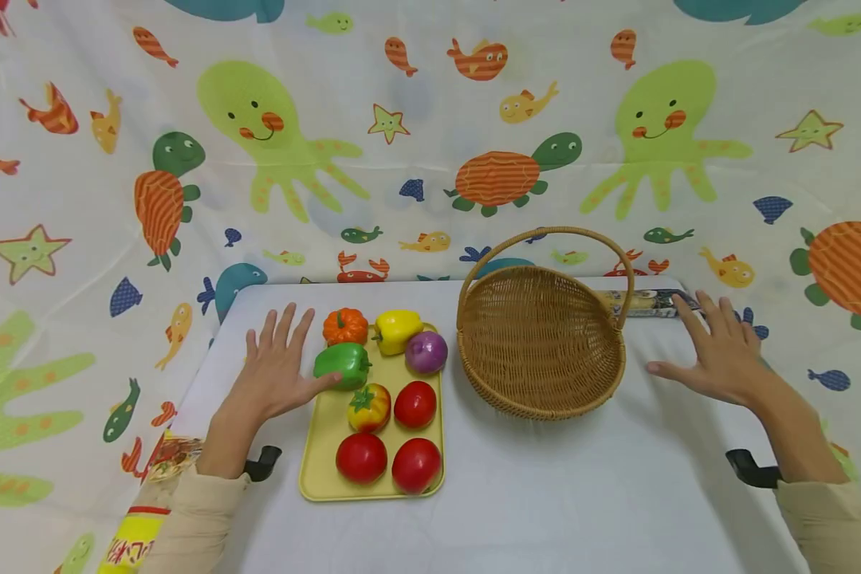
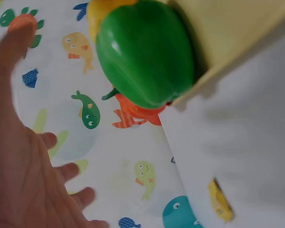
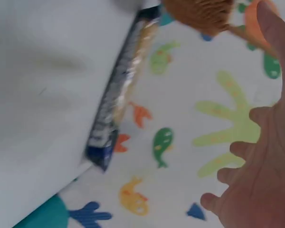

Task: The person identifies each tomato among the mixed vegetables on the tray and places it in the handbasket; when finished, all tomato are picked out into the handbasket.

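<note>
My left hand (image 1: 273, 375) is spread over the left side of the table, its thumb nearest the green bell pepper (image 1: 341, 367) and holding nothing. That pepper looms large in the left wrist view, away from the fingers. A yellow tray (image 1: 316, 470) bears it with a yellow bell pepper (image 1: 398, 331), a purple onion (image 1: 426, 352), a red-and-yellow tomato (image 1: 369, 408) and several round red pieces (image 1: 361, 458). An orange pumpkin (image 1: 345, 326) sits at the tray's far corner. Fingers apart, my right hand (image 1: 725, 355) is right of the wicker basket (image 1: 541, 343), gripping nothing.
The basket's tall handle (image 1: 541, 231) arches upward. Behind it on the right, a long narrow packet (image 3: 123, 85) lies along the table's back edge. A patterned sheet (image 1: 416, 80) hangs behind the white table (image 1: 545, 494). A yellow-labelled bag (image 1: 132, 542) is by the left forearm.
</note>
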Motion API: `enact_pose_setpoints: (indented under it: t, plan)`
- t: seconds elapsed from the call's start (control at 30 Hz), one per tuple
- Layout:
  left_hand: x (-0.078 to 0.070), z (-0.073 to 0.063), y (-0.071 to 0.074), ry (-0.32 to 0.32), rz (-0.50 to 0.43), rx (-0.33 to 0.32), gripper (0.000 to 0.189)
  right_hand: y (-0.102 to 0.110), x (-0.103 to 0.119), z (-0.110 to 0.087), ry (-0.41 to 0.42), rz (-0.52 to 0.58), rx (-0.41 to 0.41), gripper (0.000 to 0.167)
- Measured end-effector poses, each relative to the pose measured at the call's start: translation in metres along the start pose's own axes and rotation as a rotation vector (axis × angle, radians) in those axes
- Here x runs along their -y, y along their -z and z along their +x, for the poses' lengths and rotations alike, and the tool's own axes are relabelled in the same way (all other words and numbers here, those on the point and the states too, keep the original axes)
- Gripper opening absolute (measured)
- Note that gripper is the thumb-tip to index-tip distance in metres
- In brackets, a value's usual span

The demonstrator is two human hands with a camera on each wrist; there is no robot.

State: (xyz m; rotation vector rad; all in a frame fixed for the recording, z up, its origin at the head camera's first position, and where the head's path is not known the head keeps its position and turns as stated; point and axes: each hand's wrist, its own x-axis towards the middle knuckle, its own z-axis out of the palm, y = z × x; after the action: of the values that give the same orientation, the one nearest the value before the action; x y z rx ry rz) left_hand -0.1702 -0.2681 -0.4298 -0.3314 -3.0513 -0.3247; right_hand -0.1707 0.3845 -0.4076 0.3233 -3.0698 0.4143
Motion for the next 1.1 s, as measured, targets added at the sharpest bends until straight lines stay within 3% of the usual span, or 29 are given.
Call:
enact_pose_setpoints:
  t: [0.07,0.2,0.3,0.47,0.73,0.87,1.1]
  plan:
    - [0.001,-0.005,-0.001,0.022,-0.057,0.008,0.113,0.007,0.008,-0.007,0.013,0.015,-0.034,0.116]
    - [0.006,-0.022,-0.008,0.123,-0.266,0.048,0.099,0.022,0.042,-0.024,0.072,0.124,-0.128,0.119]
    - [0.011,-0.036,-0.019,0.209,-0.399,0.072,0.083,0.027,0.081,-0.041,0.15,0.255,-0.197,0.117]
    - [0.016,-0.047,-0.039,0.261,-0.48,0.068,0.061,0.018,0.152,-0.061,0.277,0.399,-0.234,0.109]
    - [0.012,-0.046,-0.067,0.249,-0.505,0.059,0.042,-0.042,0.233,-0.07,0.43,0.578,-0.073,0.086]
    - [0.012,-0.049,-0.072,0.244,-0.52,0.043,0.036,-0.081,0.26,-0.069,0.427,0.595,-0.032,0.082]
    - [0.017,-0.053,-0.075,0.265,-0.575,0.035,0.038,-0.136,0.289,-0.054,0.324,0.65,0.094,0.083]
